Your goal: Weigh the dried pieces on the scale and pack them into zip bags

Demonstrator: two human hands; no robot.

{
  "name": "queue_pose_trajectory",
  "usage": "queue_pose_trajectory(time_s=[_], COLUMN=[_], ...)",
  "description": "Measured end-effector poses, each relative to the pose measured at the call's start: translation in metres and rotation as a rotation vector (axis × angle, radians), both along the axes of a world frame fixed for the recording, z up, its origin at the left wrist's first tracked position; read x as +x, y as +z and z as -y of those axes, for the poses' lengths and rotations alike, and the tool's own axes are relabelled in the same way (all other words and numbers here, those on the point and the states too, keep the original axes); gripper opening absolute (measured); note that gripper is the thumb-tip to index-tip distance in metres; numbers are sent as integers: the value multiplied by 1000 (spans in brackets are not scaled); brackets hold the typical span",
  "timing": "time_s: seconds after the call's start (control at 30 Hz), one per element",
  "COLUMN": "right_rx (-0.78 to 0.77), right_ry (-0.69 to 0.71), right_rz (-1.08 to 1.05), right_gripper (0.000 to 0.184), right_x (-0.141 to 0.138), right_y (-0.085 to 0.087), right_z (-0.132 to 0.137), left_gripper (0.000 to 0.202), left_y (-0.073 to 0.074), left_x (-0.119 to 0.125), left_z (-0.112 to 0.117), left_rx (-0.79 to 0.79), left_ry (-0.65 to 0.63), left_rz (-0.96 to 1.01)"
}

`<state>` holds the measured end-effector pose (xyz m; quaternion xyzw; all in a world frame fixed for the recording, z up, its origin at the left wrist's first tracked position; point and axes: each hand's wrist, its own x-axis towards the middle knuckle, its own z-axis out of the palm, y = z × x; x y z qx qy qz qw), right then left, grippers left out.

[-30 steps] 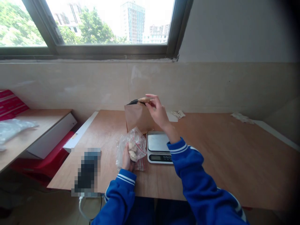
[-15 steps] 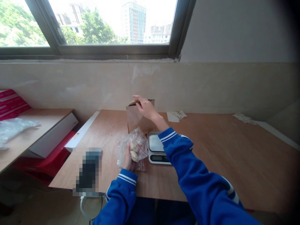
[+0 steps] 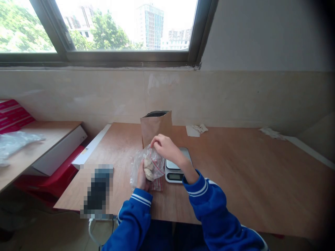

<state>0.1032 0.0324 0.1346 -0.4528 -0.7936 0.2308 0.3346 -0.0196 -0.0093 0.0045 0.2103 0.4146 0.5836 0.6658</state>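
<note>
My left hand (image 3: 142,177) is wrapped round a clear zip bag (image 3: 158,168) with a red seal line. Pale, lumpy pieces (image 3: 148,169) show inside it; their kind is unclear. At the top edge of this bag, my right hand (image 3: 162,146) is closed, thumb and fingers pinching its rim. Right behind stands an upright brown paper bag (image 3: 154,127), its dark mouth open. A white kitchen scale (image 3: 175,177) with a metal plate lies beside the zip bag, partly under my right wrist. More clear bags with red stripes (image 3: 157,185) lie beneath the zip bag.
A pixelated dark object (image 3: 98,191) lies at the table's left front corner, a white cable (image 3: 91,230) hanging below. Crumpled tissue (image 3: 200,129) lies near the wall. At left, a red stool (image 3: 52,184) stands by another table holding a plastic bag (image 3: 18,143).
My right hand has come down from the paper bag's mouth to the top of the zip bag. A brownish thing at that mouth no longer shows. My left hand has stayed put.
</note>
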Motion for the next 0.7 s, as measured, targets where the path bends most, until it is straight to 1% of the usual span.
queue_pose_trajectory(time_s=[0.03, 0.1, 0.17, 0.27, 0.33, 0.43, 0.5, 0.57, 0.63, 0.7], right_rx=[-70, -147, -173, -194, -170, -127, -112, -93, -116, -189], right_ry=[41, 97, 119, 129, 111, 61, 33, 13, 14, 13], right_rz=[3, 11, 13, 19, 14, -15, -29, -51, -94, -161], right_gripper=[27, 21, 12, 6, 10, 22, 30, 34, 30, 23], right_x=[0, -1, -3, -7, -10, -13, -13, -13, -12, -11], right_y=[-9, -27, -43, -58, -65, -72, -75, -76, -77, -78], right_z=[5, 11, 14, 15, 17, 21, 24, 25, 27, 28], left_gripper=[40, 41, 40, 39, 38, 39, 40, 42, 46, 49], left_y=[-2, -6, -10, -13, -14, -15, -15, -15, -16, -16], left_x=[0, 0, 0, 1, 1, 2, 2, 2, 2, 2], left_z=[-1, -3, -4, -5, -5, -6, -6, -6, -6, -7], left_rx=[4, 5, 5, 27, 47, 59, 55, 56, 65, 60], left_ry=[9, 33, 53, 59, 72, 68, 52, 43, 39, 36], left_rz=[13, 62, 104, 98, 75, 77, 100, 123, 129, 128])
